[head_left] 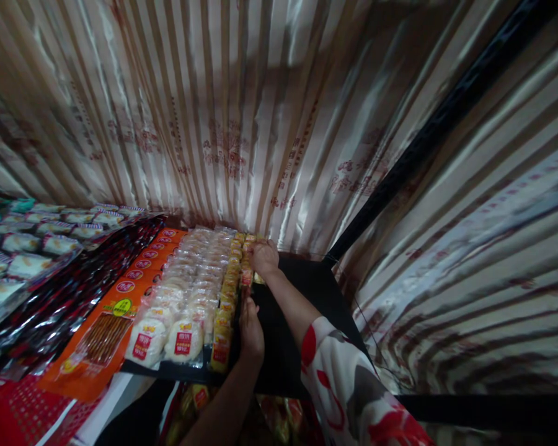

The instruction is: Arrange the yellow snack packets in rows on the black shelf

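Observation:
Small yellow snack packets [225,322] stand in a lengthwise row on a black shelf [302,316], with part of a second row beginning beside them at the back. My right hand [265,257] reaches to the far end of that second row, its fingers curled around a yellow packet there. Nearer to me, my left hand [252,328] rests along the right side of the packets. Its fingers are stretched out and the thumb stands apart; the fingertips touch the second row's near end. Clear-wrapped white rice crackers [183,341] fill the rows to the left.
Orange bags of pretzel-like sticks [105,334], dark shiny packs [84,282] and white wrapped snacks [23,241] lie farther left. A red basket [9,412] is at lower left. More yellow packets sit below the shelf. A black post [400,161] rises at the right before striped sheeting [242,111].

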{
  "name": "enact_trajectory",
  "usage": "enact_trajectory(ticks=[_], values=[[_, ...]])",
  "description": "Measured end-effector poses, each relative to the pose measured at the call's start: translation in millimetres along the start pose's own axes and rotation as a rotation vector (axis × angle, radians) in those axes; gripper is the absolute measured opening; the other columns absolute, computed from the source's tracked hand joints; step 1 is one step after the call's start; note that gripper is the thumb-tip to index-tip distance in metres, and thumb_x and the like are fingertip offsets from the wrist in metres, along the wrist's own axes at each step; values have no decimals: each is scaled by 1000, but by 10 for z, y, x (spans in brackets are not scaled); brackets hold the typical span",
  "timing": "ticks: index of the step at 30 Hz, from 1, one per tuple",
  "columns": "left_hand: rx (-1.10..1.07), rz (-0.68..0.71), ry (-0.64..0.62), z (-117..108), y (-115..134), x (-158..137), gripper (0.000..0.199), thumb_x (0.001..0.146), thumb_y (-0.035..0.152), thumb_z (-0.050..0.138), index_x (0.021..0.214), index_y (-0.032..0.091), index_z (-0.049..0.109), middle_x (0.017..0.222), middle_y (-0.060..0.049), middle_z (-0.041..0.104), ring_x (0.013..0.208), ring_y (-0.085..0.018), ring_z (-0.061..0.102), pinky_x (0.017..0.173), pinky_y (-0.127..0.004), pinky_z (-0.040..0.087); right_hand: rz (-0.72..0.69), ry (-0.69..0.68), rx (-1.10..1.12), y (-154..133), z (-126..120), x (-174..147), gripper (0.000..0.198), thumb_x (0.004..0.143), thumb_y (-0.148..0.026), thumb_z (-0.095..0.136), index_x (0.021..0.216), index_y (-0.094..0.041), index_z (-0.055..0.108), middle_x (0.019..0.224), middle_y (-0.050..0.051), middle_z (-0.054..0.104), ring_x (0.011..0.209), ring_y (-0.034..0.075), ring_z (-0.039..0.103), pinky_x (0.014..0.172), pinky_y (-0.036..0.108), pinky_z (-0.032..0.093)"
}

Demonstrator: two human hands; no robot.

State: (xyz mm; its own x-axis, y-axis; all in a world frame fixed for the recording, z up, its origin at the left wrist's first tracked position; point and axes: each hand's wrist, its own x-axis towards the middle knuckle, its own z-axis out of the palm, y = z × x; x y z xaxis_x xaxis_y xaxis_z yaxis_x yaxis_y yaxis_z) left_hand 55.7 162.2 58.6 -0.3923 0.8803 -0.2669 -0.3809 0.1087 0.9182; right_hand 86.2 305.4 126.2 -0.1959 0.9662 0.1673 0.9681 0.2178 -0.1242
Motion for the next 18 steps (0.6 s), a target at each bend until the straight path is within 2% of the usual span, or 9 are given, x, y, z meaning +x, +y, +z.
enact_trajectory(ticks=[9,15,18], values=[[27,6,-44,16,35,-11,43,92,26,30,130,16,47,145,-7,36,132,-19,35,99,-29,44,-17,53,-8,0,107,-43,25,82,-23,48,95,-12,66,110,13,62,107,24,47,91,33,29],[119,-76,-20,96,96,44,44,92,27,29,130,13,47,138,-11,45,113,-18,56,100,-29,42,-20,107,26,-4,123,-49,26,85,-21,42,97,-12,63,104,13,62,102,23,46,89,33,29],[192,-18,-3,100,66,112,44,92,28,28,128,13,49,134,-11,50,115,-19,55,95,-28,47,-24,125,57,-6,138,-56,25,86,-20,41,96,-13,63,102,12,62,100,22,46,89,33,29]])
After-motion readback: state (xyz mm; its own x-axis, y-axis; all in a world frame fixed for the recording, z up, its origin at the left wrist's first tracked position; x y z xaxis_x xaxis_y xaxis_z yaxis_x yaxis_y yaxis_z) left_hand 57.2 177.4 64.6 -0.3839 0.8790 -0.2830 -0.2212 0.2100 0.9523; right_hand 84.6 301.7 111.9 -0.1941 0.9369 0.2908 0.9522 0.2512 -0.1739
